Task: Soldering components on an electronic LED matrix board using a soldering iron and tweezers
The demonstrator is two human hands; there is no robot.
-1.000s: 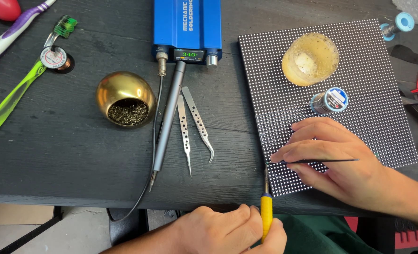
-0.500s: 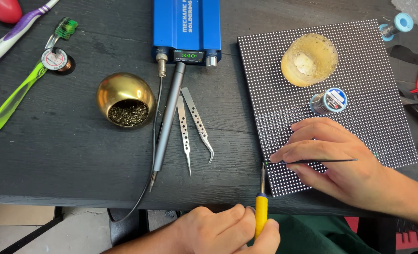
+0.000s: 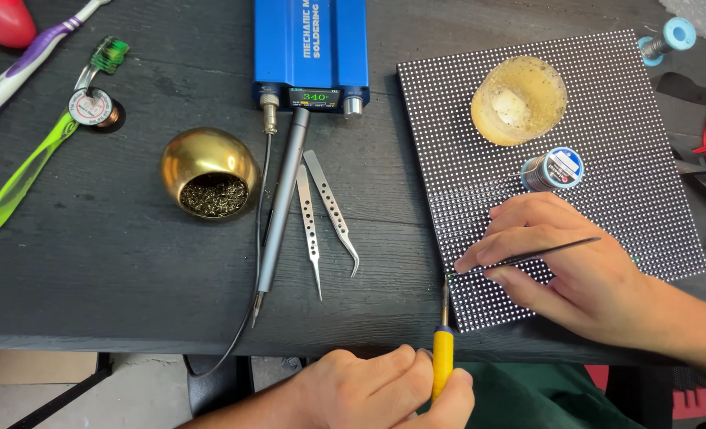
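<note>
Left hand (image 3: 385,389) clamped on yellow-handled soldering iron (image 3: 443,353), tip at LED matrix panel (image 3: 607,119) near edge, 6 o'clock. Right hand (image 3: 575,262) pinches black tweezers (image 3: 528,256) flat on panel, 4 o'clock. Black wood-grain bench (image 3: 91,270); blue soldering station (image 3: 312,52) at 12, brass tip cleaner (image 3: 208,173) at 9.

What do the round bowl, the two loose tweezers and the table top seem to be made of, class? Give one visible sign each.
Round bowl: polished brass-coloured metal, judging by its mirror-like golden shine.
Two loose tweezers: bare steel-like metal; silver-grey, thin, with punched holes.
Table top: probably dark-stained or painted wood; matt black with visible grain lines.
</note>
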